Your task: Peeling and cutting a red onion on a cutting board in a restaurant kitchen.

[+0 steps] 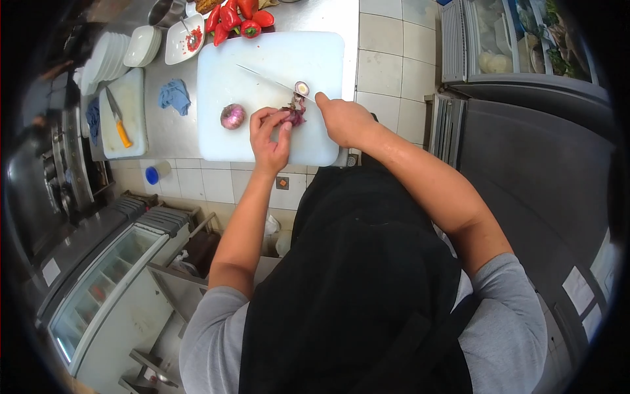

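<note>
My right hand (346,120) grips a kitchen knife (268,79) by its handle, which my fingers hide. The thin blade points to the upper left over the white cutting board (216,143). Under the fingertips of my left hand (269,140) lies a dark red onion piece with loose skin (295,117), partly covered by the hand. Just above it, beside the blade, is a small cut slice of onion (301,88) with its pale face showing. A second, whole-looking red onion (233,116) rests on the board left of my left hand.
Red peppers (230,19) lie past the board's far edge. White bowls (142,47), one holding chopped red bits (193,39), stand at the left. A blue cloth (174,97) sits between the boards. An orange-handled knife (118,118) lies on a smaller board (134,88).
</note>
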Tool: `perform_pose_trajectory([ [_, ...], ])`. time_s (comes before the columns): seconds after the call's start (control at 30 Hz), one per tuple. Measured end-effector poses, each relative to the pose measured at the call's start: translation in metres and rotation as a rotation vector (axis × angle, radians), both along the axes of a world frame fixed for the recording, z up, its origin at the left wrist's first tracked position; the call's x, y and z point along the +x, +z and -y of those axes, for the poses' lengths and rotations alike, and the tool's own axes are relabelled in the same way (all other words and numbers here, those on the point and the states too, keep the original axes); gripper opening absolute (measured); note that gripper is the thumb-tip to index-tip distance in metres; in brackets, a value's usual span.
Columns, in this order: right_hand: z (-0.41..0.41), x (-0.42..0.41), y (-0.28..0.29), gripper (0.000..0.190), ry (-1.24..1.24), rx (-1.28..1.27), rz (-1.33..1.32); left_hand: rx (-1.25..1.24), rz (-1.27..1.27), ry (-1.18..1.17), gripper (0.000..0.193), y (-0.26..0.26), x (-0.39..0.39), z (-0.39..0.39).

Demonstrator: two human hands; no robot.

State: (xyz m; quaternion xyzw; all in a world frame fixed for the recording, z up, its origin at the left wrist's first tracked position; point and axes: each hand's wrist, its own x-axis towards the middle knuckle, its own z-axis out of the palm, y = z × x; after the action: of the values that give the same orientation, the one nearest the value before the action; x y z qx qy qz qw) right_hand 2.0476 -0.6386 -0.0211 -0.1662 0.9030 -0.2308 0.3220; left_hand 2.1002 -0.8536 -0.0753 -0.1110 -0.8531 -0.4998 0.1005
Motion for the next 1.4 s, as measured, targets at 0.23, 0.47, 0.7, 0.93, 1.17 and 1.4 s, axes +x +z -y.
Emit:
perform_pose_trajectory([
  [0.23, -0.041, 0.046, 0.059, 0.028, 0.046, -0.033, -0.121, 0.039, -0.136, 0.175, 0.028, -0.017, 0.005, -0.011],
  [0.47, -0.06, 0.062, 0.075, 0.029, 0.102, 0.053, -0.024, -0.056, -0.181, 0.126, 0.031, -0.014, 0.006, -0.013],
  [0.7, -0.061, 0.067, 0.066, 0.024, 0.101, 0.042, -0.051, -0.019, -0.132, 0.093, 0.037, -0.016, 0.006, -0.015],
  [0.93, -0.067, 0.066, 0.077, 0.024, 0.158, 0.08, -0.033, -0.034, -0.109, 0.093, 0.037, -0.017, 0.007, -0.014],
  [1.17, -0.053, 0.059, 0.072, 0.024, 0.117, 0.007, 0.007, -0.048, -0.152, 0.06, 0.036, -0.013, 0.004, -0.015],
  [1.4, -0.018, 0.046, 0.049, 0.023, 0.076, -0.05, 0.044, -0.011, -0.131, 0.087, 0.035, -0.014, 0.007, -0.015],
])
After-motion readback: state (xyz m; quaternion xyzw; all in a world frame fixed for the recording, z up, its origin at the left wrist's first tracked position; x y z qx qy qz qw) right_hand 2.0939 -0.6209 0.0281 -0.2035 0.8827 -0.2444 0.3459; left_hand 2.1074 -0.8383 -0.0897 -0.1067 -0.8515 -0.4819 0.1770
